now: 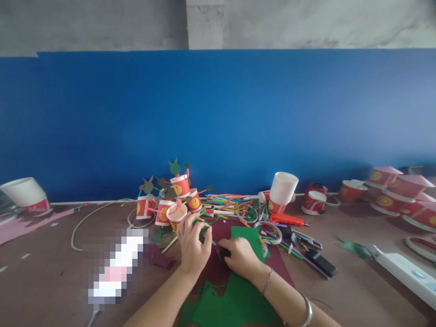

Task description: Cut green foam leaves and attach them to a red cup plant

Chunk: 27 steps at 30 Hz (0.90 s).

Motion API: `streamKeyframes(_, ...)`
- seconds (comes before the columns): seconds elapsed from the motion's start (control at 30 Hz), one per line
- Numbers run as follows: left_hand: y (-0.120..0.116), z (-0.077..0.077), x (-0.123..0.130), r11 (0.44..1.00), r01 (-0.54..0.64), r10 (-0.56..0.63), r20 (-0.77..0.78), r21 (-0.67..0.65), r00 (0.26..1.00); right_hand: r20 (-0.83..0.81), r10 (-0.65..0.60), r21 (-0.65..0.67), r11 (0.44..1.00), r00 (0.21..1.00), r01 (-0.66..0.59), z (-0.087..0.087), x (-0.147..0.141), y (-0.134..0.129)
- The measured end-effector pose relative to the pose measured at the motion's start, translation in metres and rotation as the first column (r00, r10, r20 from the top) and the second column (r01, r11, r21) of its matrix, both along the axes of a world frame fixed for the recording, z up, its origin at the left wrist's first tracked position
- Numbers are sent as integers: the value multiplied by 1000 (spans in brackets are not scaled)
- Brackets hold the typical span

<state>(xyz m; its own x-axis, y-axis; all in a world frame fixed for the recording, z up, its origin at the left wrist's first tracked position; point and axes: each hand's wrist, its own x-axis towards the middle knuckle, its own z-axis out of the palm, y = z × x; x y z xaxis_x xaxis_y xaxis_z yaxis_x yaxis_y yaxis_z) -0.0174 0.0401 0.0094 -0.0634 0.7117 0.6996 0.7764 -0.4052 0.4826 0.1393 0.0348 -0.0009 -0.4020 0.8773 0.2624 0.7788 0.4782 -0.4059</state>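
Note:
My left hand (194,243) is raised over the brown table (44,268), its thumb and fingers curved around a small dark green paper piece (205,234). My right hand (238,256) is closed on the black handles of scissors (223,251), whose blades point toward the left hand. Beneath both hands lie dark red paper (279,263) and green paper (245,295) with cut edges. Just beyond my left hand stands a red and white paper cup (176,213) with pink straw pieces in it.
Behind are decorated cups (145,208), colourful straws (221,206) and stacked white cups (284,188). An orange cutter (286,220), keys and a black fob (318,262) lie right. A power strip (405,272) is at far right, pink paper (34,225) at far left.

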Motion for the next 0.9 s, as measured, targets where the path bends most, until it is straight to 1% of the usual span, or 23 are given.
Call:
streamKeyframes(0.13,1,-1,-2,999,-4,3,35,38,999,80,-11,14,1000,997,10,-3,-1,1)
streamKeyframes(0.23,3,-2,-5,995,1,-8,69,95,998,66,1,-7,1000,998,-1,-5,-1,1)
streamKeyframes(0.3,3,-3,-6,992,23,-35,94,127,995,-28,-24,-16,1000,999,24,-6,-2,2)
streamKeyframes(0.37,2,-4,-8,987,58,-78,131,148,988,-221,-97,-46,995,970,89,-6,-2,4)
streamKeyframes(0.4,2,-5,-8,985,87,-111,155,151,982,-345,-139,-82,990,928,118,-6,-2,5)
streamKeyframes(0.43,2,-5,-8,981,125,-151,181,147,972,-471,-174,-127,983,865,129,-6,-2,6)
streamKeyframes(0.5,2,-7,-5,966,236,-255,237,106,937,-689,-203,-206,975,696,81,-5,-4,7)
streamKeyframes(0.57,1,-7,-2,933,360,-351,297,25,888,-820,-205,-247,969,535,-7,-4,-6,7)
streamKeyframes(0.63,1,-8,3,886,460,-411,361,-57,837,-878,-210,-270,959,430,-82,-4,-9,6)
streamKeyframes(0.73,1,-9,8,824,554,-454,448,-118,770,-913,-208,-269,954,352,-135,-3,-13,5)
streamKeyframes(0.83,4,-11,11,806,566,-418,509,-175,752,-925,-220,-262,960,309,-99,0,-13,4)
streamKeyframes(0.9,6,-12,12,794,567,-384,543,-219,747,-925,-238,-268,961,297,-64,2,-11,4)
